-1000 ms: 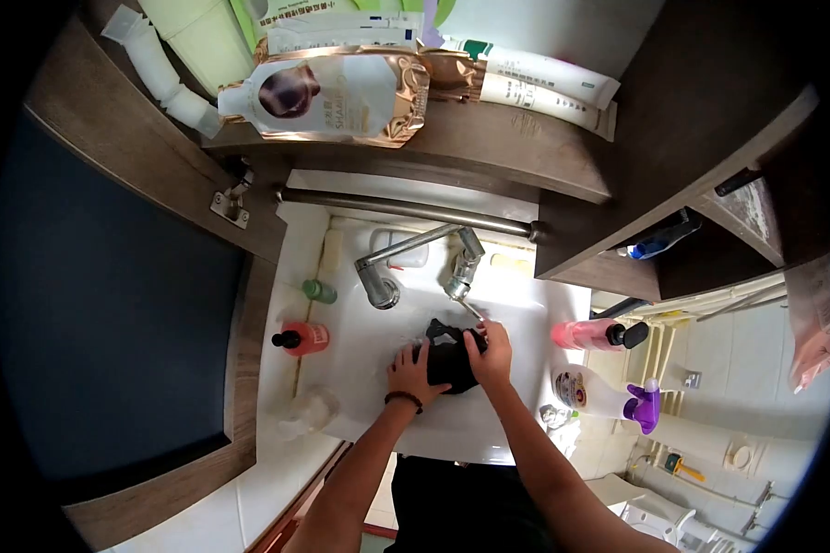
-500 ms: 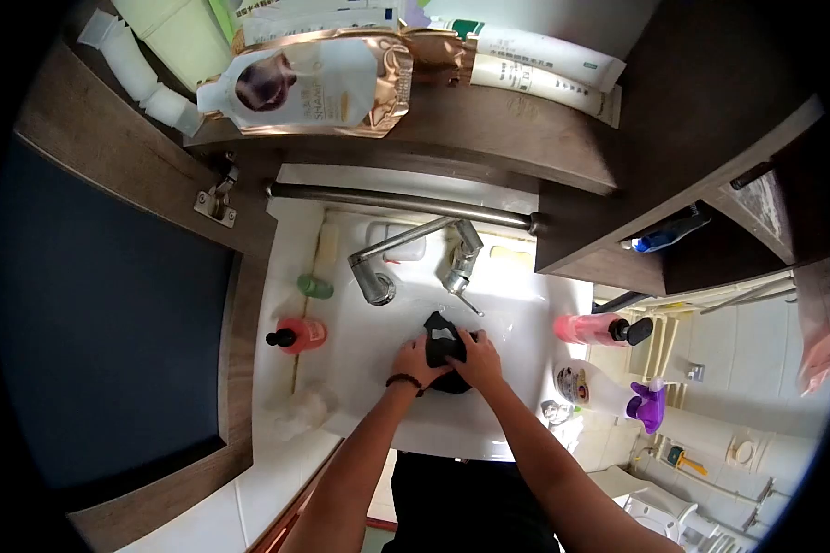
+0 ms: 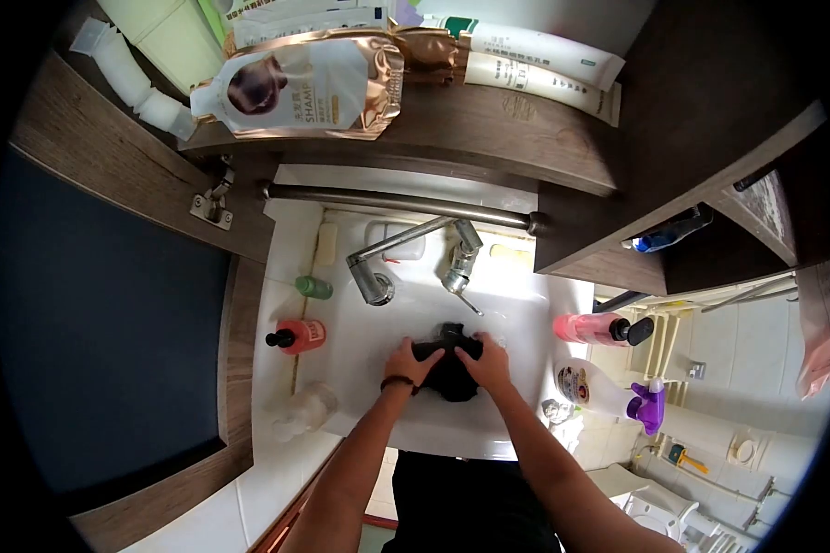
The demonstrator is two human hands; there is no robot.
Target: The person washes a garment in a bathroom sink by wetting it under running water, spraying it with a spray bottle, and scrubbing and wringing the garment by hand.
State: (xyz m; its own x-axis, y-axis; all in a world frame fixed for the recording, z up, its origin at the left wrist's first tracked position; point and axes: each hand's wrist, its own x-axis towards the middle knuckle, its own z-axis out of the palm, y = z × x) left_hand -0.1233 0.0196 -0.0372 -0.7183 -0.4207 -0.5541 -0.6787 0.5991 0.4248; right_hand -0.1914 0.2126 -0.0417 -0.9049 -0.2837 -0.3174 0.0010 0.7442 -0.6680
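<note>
A wet-looking black cloth [image 3: 452,376] lies bunched in the white sink [image 3: 369,415]. My left hand [image 3: 411,363] grips its left side, thumb on top and fingers around the edge, with a dark bead bracelet at the wrist. On the cloth's right side my right hand [image 3: 485,360] holds on in the same way, the two thumbs close together. Just beyond the hands stands the chrome faucet [image 3: 372,280], its lever [image 3: 459,276] to the right.
Red pump bottle [image 3: 297,336], green bottle [image 3: 314,288] and a clear bottle [image 3: 306,411] line the left rim. At right are a pink pump bottle [image 3: 599,329] and a purple-headed spray bottle [image 3: 609,394]. A metal bar [image 3: 397,207] and a shelf [image 3: 516,138] cross above.
My right hand has left the faucet lever area and come down to the cloth. The cloth was folded up between my hands and is now spread lower, with my hands on either side.
</note>
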